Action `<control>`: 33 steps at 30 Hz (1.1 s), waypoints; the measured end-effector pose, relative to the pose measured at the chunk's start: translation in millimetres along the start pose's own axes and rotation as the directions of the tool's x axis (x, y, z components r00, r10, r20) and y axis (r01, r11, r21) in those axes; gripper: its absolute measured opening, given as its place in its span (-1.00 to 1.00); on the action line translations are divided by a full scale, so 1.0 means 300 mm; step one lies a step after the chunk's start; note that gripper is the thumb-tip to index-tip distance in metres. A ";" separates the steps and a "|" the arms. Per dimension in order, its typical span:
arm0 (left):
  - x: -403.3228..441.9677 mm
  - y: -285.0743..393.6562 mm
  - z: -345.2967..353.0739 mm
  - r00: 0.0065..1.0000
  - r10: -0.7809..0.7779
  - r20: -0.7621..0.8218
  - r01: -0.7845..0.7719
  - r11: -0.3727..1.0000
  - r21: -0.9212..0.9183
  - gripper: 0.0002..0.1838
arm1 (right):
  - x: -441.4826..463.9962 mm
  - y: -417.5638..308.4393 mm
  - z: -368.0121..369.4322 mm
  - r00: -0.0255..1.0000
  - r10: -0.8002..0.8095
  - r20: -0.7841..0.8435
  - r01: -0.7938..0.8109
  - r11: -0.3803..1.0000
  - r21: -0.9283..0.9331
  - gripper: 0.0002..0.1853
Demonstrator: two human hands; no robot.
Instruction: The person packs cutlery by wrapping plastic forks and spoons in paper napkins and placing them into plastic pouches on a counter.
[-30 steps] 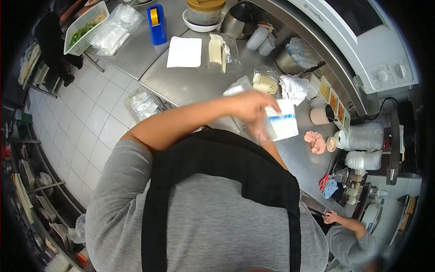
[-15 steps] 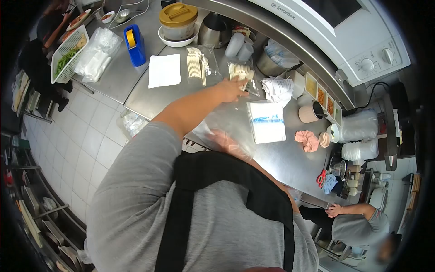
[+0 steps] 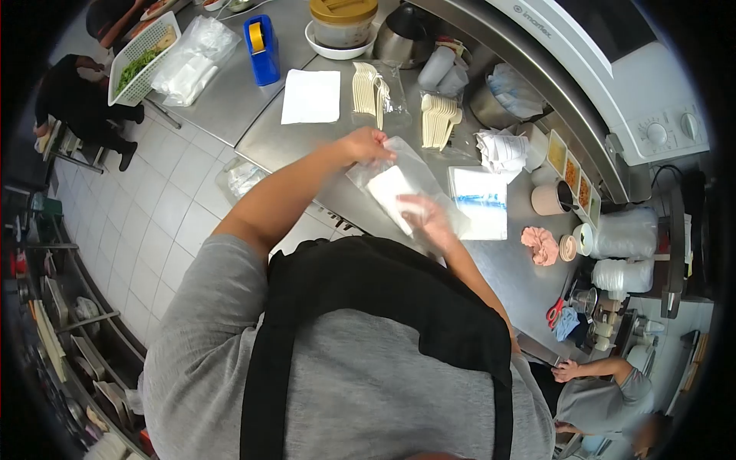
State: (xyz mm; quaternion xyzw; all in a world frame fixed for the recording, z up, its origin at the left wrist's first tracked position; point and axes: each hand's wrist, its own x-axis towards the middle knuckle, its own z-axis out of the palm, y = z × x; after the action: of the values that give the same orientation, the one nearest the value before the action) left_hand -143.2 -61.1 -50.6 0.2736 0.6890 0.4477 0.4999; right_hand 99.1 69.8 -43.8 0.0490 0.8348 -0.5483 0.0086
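My left hand (image 3: 369, 146) is closed on the upper edge of a clear plastic bag (image 3: 415, 162), above the counter's front part. My right hand (image 3: 431, 221) is at the bag's lower end, fingers curled against it and slightly blurred. A white folded paper-like piece (image 3: 392, 190) shows in the bag between both hands; its exact kind is unclear. Beyond them lie cream plastic spoons (image 3: 439, 120) on clear wrap and a second bundle of cream cutlery (image 3: 366, 90). To the right lies a stack of flat plastic bags (image 3: 479, 205) with a blue print.
A white paper stack (image 3: 310, 97), blue tape dispenser (image 3: 262, 50) and lidded tub (image 3: 343, 21) stand on the left and back. A microwave (image 3: 652, 115) overhangs the right rear. Red scissors (image 3: 555, 313) lie right. Co-workers (image 3: 606, 391) are at right and far left.
My left hand has left the cream spoons and come back toward me to grip the bag's edge. My right hand has moved right, and the bag is now raised with the white piece showing.
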 end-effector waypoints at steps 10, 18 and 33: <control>-0.047 -0.016 -0.071 0.980 0.195 0.027 -0.177 0.930 -0.322 -0.64 | 0.054 -0.098 0.011 0.994 -0.017 0.110 0.019 1.000 -0.021 -0.48; -0.053 0.000 -0.120 0.949 0.314 0.012 -0.248 0.772 -0.586 -0.54 | 0.093 -0.140 0.040 0.982 -0.062 0.178 0.067 0.997 -0.023 -0.46; -0.123 -0.095 -0.136 0.975 0.192 0.109 -0.173 0.971 -0.166 -0.54 | 0.119 0.021 0.061 0.921 -0.361 0.150 0.360 0.932 0.033 -0.31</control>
State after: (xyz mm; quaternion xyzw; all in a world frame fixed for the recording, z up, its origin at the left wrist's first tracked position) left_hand -166.3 -118.4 -55.5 0.3233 0.5915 0.5263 0.5182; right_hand 63.6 58.1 -59.3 -0.1477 0.8250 -0.5448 -0.0282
